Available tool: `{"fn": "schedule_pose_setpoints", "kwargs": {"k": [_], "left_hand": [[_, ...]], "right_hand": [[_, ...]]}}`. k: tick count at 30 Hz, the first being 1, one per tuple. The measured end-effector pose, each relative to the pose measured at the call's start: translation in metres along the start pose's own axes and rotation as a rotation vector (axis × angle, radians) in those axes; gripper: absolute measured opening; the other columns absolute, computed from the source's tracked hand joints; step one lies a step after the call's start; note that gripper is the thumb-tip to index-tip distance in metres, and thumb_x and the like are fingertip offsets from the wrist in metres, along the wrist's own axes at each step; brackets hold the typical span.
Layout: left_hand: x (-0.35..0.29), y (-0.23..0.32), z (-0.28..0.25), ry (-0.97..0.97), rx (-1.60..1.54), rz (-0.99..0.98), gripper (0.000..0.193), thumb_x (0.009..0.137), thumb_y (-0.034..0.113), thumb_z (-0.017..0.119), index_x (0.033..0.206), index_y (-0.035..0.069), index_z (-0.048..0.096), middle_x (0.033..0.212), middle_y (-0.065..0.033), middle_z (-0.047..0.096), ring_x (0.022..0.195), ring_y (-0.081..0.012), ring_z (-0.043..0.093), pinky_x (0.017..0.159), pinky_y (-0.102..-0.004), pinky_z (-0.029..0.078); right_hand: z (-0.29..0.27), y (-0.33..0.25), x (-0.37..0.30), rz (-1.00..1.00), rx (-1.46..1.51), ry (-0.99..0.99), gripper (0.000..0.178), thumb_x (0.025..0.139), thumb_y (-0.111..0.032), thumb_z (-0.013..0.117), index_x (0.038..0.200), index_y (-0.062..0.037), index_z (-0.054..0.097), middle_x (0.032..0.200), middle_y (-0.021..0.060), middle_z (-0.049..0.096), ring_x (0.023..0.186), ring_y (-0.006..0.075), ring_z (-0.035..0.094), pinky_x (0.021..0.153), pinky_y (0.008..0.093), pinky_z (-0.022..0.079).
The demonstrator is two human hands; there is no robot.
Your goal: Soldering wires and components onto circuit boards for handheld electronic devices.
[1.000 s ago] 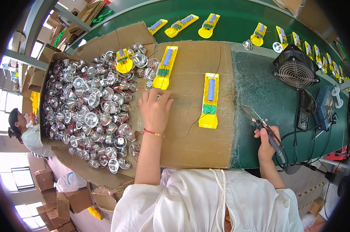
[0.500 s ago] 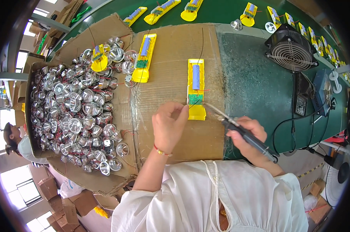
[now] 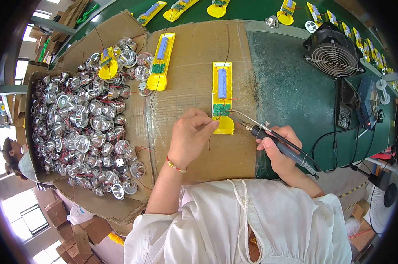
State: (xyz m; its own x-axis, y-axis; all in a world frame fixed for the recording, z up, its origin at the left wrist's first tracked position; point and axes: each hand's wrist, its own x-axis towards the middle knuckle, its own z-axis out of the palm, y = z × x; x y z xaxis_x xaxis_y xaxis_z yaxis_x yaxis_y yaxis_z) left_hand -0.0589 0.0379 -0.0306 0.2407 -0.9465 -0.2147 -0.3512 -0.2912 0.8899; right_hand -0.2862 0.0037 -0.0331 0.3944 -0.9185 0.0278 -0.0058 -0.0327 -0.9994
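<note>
A yellow flashlight half-shell lies on the cardboard sheet, with a blue battery cell and a small green circuit board inside. My left hand pinches a thin wire at the board's left edge. My right hand grips a black-handled soldering iron, and its metal tip reaches left to the circuit board.
A heap of several silver reflector cups fills the cardboard's left side. Another yellow shell lies beside it. A black fan and a soldering station stand at right on the green mat. More yellow shells line the far edge.
My left hand moved from the reflector heap to the yellow shell. My right hand brought the soldering iron from the right side to the circuit board.
</note>
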Motion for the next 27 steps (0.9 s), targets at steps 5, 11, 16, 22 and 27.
{"fn": "schedule_pose_setpoints", "kwargs": {"k": [5,11,16,22,27], "left_hand": [[0.009,0.009,-0.010,-0.124,0.066,0.013,0.009,0.076,0.007,0.065,0.078,-0.001,0.065,0.079,-0.0057,0.054,0.067,-0.0138,0.052,0.060,-0.0256,0.042],[0.010,0.010,-0.014,-0.168,0.076,0.039,0.007,0.077,0.005,0.065,0.080,-0.002,0.065,0.078,-0.0043,0.054,0.070,-0.0122,0.050,0.062,-0.0238,0.041],[0.012,0.007,-0.015,-0.174,0.075,0.051,0.008,0.077,0.005,0.065,0.080,-0.002,0.065,0.078,-0.0042,0.054,0.070,-0.0123,0.050,0.061,-0.0237,0.040],[0.014,0.005,-0.016,-0.186,0.074,0.054,0.010,0.076,0.009,0.065,0.077,-0.001,0.065,0.077,-0.0067,0.055,0.065,-0.0144,0.053,0.059,-0.0271,0.043],[0.016,0.006,-0.017,-0.201,-0.007,-0.013,0.010,0.075,0.008,0.066,0.078,-0.002,0.065,0.077,-0.0070,0.056,0.065,-0.0141,0.054,0.060,-0.0260,0.043]], "right_hand": [[0.002,-0.001,0.001,0.053,0.034,0.029,0.016,0.082,-0.008,0.059,0.084,0.0011,0.047,0.079,0.0147,0.059,0.064,0.0156,0.060,0.058,0.0280,0.051],[0.006,-0.006,0.004,0.096,0.064,0.071,0.016,0.082,-0.009,0.060,0.083,0.0008,0.047,0.077,0.0136,0.059,0.064,0.0162,0.060,0.058,0.0284,0.051],[0.006,-0.006,0.004,0.067,0.058,0.066,0.016,0.082,-0.009,0.060,0.084,0.0011,0.047,0.076,0.0128,0.059,0.062,0.0164,0.060,0.058,0.0284,0.051],[0.004,-0.004,0.004,0.112,0.008,0.041,0.014,0.081,-0.007,0.060,0.083,0.0012,0.048,0.075,0.0126,0.059,0.061,0.0156,0.060,0.056,0.0279,0.050],[0.009,-0.008,0.004,0.106,0.022,0.068,0.015,0.082,-0.009,0.059,0.084,0.0008,0.048,0.072,0.0124,0.060,0.061,0.0154,0.060,0.059,0.0287,0.051]]}}
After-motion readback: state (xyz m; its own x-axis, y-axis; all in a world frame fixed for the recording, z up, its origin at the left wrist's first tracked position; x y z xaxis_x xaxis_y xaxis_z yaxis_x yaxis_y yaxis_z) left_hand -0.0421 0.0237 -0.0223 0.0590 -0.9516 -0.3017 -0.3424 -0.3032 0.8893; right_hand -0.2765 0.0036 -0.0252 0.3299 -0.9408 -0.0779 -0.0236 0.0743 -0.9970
